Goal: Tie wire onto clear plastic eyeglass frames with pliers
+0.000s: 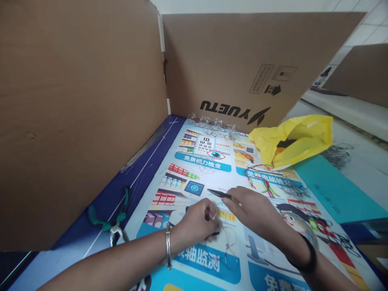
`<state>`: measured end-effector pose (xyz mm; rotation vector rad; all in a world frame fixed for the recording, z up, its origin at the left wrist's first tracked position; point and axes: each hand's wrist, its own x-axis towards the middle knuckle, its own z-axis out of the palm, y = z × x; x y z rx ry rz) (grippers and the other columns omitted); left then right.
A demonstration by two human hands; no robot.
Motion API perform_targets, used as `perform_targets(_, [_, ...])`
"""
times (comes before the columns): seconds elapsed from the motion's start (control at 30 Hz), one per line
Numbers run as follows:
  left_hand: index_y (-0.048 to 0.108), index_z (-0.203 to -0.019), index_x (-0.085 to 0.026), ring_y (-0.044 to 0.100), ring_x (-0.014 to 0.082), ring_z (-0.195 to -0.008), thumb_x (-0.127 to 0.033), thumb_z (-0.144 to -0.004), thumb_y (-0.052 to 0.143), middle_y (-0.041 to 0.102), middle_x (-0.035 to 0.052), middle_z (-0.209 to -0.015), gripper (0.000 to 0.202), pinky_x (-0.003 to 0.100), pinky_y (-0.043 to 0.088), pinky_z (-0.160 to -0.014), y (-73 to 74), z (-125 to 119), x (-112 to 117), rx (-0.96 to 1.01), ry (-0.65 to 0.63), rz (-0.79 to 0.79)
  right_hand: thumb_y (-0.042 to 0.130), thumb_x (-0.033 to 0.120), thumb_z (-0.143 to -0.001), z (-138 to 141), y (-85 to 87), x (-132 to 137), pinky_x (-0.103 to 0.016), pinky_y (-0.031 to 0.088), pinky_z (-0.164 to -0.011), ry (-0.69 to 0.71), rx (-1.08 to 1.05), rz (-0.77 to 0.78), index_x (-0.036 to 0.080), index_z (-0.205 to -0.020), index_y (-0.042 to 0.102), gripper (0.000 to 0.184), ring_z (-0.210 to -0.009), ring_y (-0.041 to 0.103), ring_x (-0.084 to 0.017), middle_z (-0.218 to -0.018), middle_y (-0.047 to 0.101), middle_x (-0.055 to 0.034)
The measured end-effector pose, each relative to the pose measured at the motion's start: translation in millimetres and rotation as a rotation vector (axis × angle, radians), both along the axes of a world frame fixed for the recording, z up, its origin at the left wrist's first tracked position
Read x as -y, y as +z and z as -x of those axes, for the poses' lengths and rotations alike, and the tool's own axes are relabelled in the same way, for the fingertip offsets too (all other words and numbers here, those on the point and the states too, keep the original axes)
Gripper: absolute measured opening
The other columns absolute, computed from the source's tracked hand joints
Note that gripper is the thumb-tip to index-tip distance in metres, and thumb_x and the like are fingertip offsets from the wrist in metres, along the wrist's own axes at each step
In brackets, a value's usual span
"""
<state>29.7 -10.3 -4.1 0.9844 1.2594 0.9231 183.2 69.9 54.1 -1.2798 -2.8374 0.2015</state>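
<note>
Two big cardboard panels (81,113) are standing around the work surface, the far one carrying "YUETU" upside down beside a leaf-like logo. Beneath the hands, a printed sheet (209,178) is covering most of the surface, its blue captions showing Chinese: one is reading 免费视力检查, another is ending in 监测, with the left forearm hiding its start. A yellow bag (315,133) is lying crumpled towards the back right, and a green-handled tool (105,226) is resting left of the sheet. The right hand (248,204) is wrapping firmly around black-nosed pliers (218,193), whose tip is pointing left, above the sheet. The left hand (198,218) is curling with thumb and fingertips together, seemingly pinching fine wire (227,245), whose thin loops are hanging just beside it, over the sheet; the exact grip is not showing clearly. The wire is probably weighing almost nothing, springing back at gentle bends and kinking at sharp ones, so a twisted joint would be offering a surer hold than an open loop.
</note>
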Motion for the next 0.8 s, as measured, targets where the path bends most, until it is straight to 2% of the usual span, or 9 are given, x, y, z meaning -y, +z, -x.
perform_targets(0.13, [0.041, -0.074, -0.020, 0.047, 0.0061, -0.035, -0.014, -0.066, 0.059, 0.044, -0.0077, -0.058, 0.020, 0.015, 0.036, -0.031, -2.2, -2, 2, -0.045, -0.017, -0.040, 0.034, 0.042, -0.091, 62, 10.2, -16, -0.025, 0.034, -0.059, 0.123, 0.125, 0.031, 0.020, -0.081, 0.062, 0.037, -0.075, 0.060, -0.016, -0.080, 0.065, -0.0043])
perform_targets(0.23, [0.043, -0.074, -0.020, 0.047, 0.0068, -0.035, -0.014, -0.064, 0.058, 0.046, -0.0066, -0.060, 0.019, 0.016, 0.037, -0.030, -4.8, -3, 0, -0.085, -0.027, -0.041, 0.035, 0.045, -0.089, 100, 9.2, -24, -0.025, 0.034, -0.057, 0.168, 0.154, 0.020, 0.021, -0.083, 0.064, 0.038, -0.076, 0.061, -0.017, -0.081, 0.067, -0.0042])
perform_targets(0.33, [0.044, -0.076, -0.020, 0.048, 0.0077, -0.035, -0.014, -0.063, 0.056, 0.049, -0.0050, -0.063, 0.018, 0.017, 0.037, -0.030, -8.4, -3, 0, -0.089, -0.041, -0.042, 0.035, 0.043, -0.089, 126, 3.9, -28, -0.025, 0.035, -0.057, 0.190, 0.182, -0.022, 0.019, -0.085, 0.064, 0.038, -0.076, 0.061, -0.019, -0.083, 0.067, -0.0073])
perform_targets(0.43, [0.045, -0.077, -0.020, 0.051, 0.0099, -0.038, -0.014, -0.062, 0.054, 0.052, -0.0036, -0.064, 0.019, 0.018, 0.039, -0.031, -11.8, -2, 0, -0.104, -0.047, -0.069, 0.036, 0.039, -0.088, 140, -1.6, -26, -0.027, 0.037, -0.060, 0.208, 0.195, -0.083, 0.016, -0.088, 0.064, 0.036, -0.077, 0.061, -0.020, -0.087, 0.066, -0.0104])
perform_targets(0.57, [0.049, -0.073, -0.019, 0.055, 0.0136, -0.041, -0.015, -0.063, 0.052, 0.054, -0.0020, -0.056, 0.011, 0.021, 0.040, -0.035, -13.4, 0, 0, -0.198, -0.063, -0.114, 0.039, 0.036, -0.088, 146, -6.5, -15, -0.031, 0.039, -0.062, 0.223, 0.195, -0.164, 0.015, -0.088, 0.064, 0.032, -0.077, 0.060, -0.023, -0.087, 0.064, -0.0130])
perform_targets(0.67, [0.053, -0.069, -0.017, 0.055, 0.0145, -0.042, -0.015, -0.063, 0.051, 0.054, -0.0010, -0.052, 0.006, 0.022, 0.041, -0.039, -12.3, 1, 0, -0.232, -0.071, -0.131, 0.040, 0.025, -0.086, 147, -9.7, -5, -0.033, 0.039, -0.062, 0.231, 0.186, -0.218, 0.014, -0.088, 0.062, 0.025, -0.079, 0.059, -0.025, -0.086, 0.062, -0.0141])
perform_targets(0.8, [0.056, -0.076, -0.017, 0.055, 0.0143, -0.047, -0.014, -0.063, 0.052, 0.057, -0.0008, -0.056, 0.014, 0.023, 0.043, -0.044, -11.0, 1, 0, -0.222, -0.062, -0.172, 0.043, 0.013, -0.081, 148, -13.4, 2, -0.034, 0.038, -0.062, 0.233, 0.183, -0.264, 0.011, -0.087, 0.060, 0.019, -0.079, 0.058, -0.025, -0.084, 0.060, -0.0148])
